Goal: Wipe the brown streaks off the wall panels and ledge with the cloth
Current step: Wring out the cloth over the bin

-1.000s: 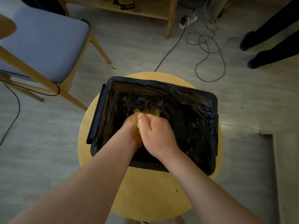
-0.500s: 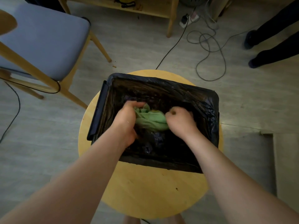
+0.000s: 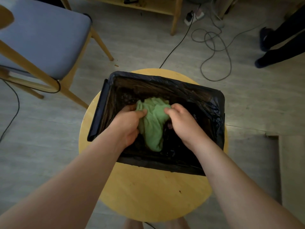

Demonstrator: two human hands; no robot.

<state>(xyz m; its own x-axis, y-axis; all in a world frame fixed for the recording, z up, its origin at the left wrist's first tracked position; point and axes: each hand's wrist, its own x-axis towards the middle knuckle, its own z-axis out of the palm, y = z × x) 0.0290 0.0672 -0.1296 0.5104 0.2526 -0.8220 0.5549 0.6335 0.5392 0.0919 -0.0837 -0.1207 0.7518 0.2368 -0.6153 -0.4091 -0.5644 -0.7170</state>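
A green cloth (image 3: 154, 123) hangs crumpled over a black-lined bin (image 3: 212, 103) that stands on a round wooden stool (image 3: 148, 195). My left hand (image 3: 128, 124) grips the cloth's left edge, thumb on top. My right hand (image 3: 183, 123) pinches its right edge with curled fingers. The cloth is spread between both hands and droops toward me inside the bin. No wall panels or ledge with streaks are in view.
A wooden chair (image 3: 41, 35) with a grey seat stands at the left. Cables (image 3: 214, 47) and a power strip (image 3: 193, 17) lie on the floor beyond the stool. Another person's dark legs (image 3: 280, 42) stand at the upper right. A step edge (image 3: 279, 162) runs at the right.
A second ago both hands squeezed the cloth bunched together. They have since moved apart and the cloth has opened out between them, hanging lower.
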